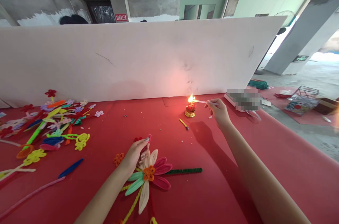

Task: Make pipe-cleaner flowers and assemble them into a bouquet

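Note:
My right hand (218,111) reaches far across the red table (238,167) and pinches a thin white stick (201,101) whose tip sits in the flame of a small golden candle lamp (190,110). My left hand (135,153) rests on a pipe-cleaner flower (149,174) with pink, white and green petals, an orange centre and a green stem (185,171). Its fingers curl over the flower's upper petals and touch a pink petal piece (148,140).
A pile of coloured pipe-cleaner shapes (53,121) covers the table's left side. A small yellow stick (183,123) lies near the lamp. A white board (137,58) stands along the table's far edge. Bags and a wire basket (304,93) sit on the floor at right.

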`<state>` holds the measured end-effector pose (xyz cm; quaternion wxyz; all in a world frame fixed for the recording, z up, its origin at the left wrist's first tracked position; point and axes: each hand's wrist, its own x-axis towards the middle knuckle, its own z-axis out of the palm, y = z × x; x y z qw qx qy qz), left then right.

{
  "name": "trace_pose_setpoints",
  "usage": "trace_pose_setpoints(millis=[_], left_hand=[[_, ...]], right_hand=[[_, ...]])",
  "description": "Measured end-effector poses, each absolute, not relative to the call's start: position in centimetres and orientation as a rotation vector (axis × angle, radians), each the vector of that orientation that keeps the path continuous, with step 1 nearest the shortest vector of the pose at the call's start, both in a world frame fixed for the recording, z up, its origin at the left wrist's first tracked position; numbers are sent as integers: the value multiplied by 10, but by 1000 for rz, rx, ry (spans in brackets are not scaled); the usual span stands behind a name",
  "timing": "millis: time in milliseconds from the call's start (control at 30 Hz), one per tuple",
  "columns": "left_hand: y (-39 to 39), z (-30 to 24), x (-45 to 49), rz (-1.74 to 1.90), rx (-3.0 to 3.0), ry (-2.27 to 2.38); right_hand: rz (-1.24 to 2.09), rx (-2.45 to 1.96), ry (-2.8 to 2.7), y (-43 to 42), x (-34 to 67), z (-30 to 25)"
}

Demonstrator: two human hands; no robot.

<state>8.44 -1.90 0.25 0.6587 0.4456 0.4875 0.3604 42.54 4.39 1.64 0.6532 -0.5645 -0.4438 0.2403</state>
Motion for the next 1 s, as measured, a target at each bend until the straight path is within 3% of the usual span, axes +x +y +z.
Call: trace_pose_setpoints(millis=[500,1000], left_hand=[[-21,8,86,810,1001,1117],[-21,5,84,849,1013,1068]], right_hand=[[617,-1208,-909,45,427,14],[1030,-957,-583,9,438,23]])
